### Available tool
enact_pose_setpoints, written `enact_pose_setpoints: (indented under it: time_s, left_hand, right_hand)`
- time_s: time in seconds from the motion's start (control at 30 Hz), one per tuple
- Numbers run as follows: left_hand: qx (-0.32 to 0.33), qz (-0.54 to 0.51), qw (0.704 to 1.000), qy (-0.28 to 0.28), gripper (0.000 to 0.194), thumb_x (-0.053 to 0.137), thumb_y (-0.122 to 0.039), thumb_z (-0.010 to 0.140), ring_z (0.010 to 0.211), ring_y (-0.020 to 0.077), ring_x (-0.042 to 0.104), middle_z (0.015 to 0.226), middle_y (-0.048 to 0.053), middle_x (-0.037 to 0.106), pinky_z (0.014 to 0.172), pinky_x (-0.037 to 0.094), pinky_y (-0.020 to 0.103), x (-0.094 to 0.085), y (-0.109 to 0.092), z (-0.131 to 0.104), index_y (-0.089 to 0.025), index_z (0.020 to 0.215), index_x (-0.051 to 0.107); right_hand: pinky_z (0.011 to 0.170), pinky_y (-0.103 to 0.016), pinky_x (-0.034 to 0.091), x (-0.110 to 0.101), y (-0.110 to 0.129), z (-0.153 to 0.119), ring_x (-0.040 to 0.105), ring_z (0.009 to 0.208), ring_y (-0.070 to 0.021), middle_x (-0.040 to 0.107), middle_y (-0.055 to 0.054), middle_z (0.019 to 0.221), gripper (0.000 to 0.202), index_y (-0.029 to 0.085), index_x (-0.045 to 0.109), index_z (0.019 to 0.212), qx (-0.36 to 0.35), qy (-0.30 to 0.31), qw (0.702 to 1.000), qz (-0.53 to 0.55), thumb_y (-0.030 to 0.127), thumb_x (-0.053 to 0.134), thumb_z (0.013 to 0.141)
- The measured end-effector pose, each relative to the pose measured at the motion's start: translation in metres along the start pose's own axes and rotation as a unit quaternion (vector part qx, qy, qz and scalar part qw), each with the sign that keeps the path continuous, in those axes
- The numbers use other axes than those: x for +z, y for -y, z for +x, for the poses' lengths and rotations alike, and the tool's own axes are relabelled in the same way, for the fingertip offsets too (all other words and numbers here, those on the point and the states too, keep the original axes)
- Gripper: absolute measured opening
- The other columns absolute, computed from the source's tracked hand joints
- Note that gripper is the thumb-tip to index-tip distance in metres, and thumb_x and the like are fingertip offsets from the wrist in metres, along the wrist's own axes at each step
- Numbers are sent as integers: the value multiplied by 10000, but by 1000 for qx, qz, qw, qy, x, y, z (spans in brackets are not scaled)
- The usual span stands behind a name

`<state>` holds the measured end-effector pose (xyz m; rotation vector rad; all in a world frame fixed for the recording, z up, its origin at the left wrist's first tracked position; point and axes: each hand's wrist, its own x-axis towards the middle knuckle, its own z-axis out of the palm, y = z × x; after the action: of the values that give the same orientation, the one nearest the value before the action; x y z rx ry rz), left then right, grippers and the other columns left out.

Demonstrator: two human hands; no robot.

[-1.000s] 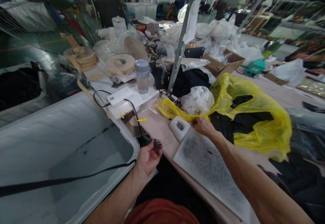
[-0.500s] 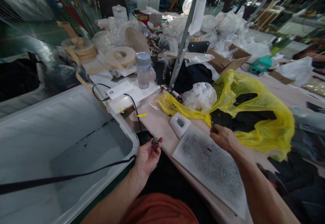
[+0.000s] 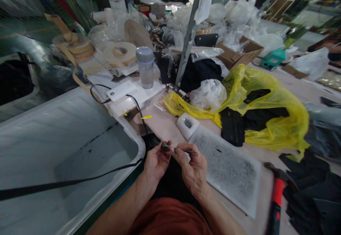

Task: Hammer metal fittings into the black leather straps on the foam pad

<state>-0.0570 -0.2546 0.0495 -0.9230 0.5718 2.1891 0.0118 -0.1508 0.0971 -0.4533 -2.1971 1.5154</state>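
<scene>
My left hand [image 3: 157, 162] is closed on a small dark metal buckle-like piece [image 3: 165, 146], pinched at the fingertips. In my right hand [image 3: 193, 165] is a thin metal tool [image 3: 192, 152] with a narrow shaft; its tip points left and meets or nearly meets the small piece. Whether they touch I cannot tell. A black strap [image 3: 80, 185] crosses the bin and passes behind my left wrist, where its end is hidden. Just right of my right hand lies a white slab [image 3: 231, 174] with dark speckles, and beyond it a small white block [image 3: 188, 125] with a dark patch.
A large pale bin [image 3: 133, 132] stands at the left. On the table are a yellow plastic bag [image 3: 279, 135] with black pieces, a red-handled hammer [image 3: 277, 196], a water bottle [image 3: 145, 69], a white power bank [image 3: 121, 91] with a black cable, and a metal post [image 3: 188, 43].
My right hand has come left from beside the yellow bag to my left hand, now with the thin tool in it. A black piece at the bag and the hammer are now uncovered.
</scene>
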Motion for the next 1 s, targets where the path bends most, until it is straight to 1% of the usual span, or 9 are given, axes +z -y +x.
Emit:
enact_pose_setpoints:
  time_s: [0.07,0.2,0.37,0.6,0.67,0.83,1.0]
  left_hand:
    - [4,-8,1000,3,162,506,-85,884,610,112,654,850,136,717,509,534,184,0,-1,-1,-44,838,657]
    - [2,-22,1000,13,174,496,-91,894,615,112,651,868,141,717,508,527,187,0,-1,1,-45,841,656]
    - [3,-23,1000,13,190,482,-98,904,621,120,653,873,145,715,507,522,195,-2,-1,5,-47,838,653]
    - [8,-15,1000,11,194,473,-100,918,629,114,654,878,131,718,526,530,195,0,0,3,-56,855,651]
    - [13,-13,1000,14,192,479,-118,925,641,118,658,869,123,720,541,539,201,0,1,3,-61,865,653]
    - [22,-9,1000,0,220,481,-171,948,640,117,662,849,107,726,555,546,202,-7,4,10,-73,865,660]
    - [28,-8,1000,3,250,475,-217,961,681,128,676,847,102,729,594,558,209,-14,10,11,-73,898,670]
  right_hand:
    - [621,-232,484,-1,0,0,633,726,-143,671,1,790,71,222,606,856,-18,5,1000,-14,249,550,891]
    - [628,-214,482,-1,0,0,633,721,-126,658,15,776,64,220,591,853,-32,16,999,-33,214,546,897]
    - [672,-222,490,1,-8,0,638,767,-127,654,6,827,59,219,583,886,-65,22,997,-35,181,539,901]
    - [599,-222,465,2,-15,-1,607,687,-123,649,8,796,57,214,589,891,-49,29,996,-69,193,536,900]
    - [608,-229,460,4,-18,-1,604,687,-125,644,7,790,58,214,588,890,-58,33,995,-79,194,535,901]
    - [696,-286,455,9,-24,-2,593,736,-154,636,-21,807,79,208,567,876,-100,64,986,-114,188,500,911]
    - [694,-294,441,14,-32,-2,586,735,-165,629,-23,785,80,210,561,862,-88,75,983,-145,176,498,897]
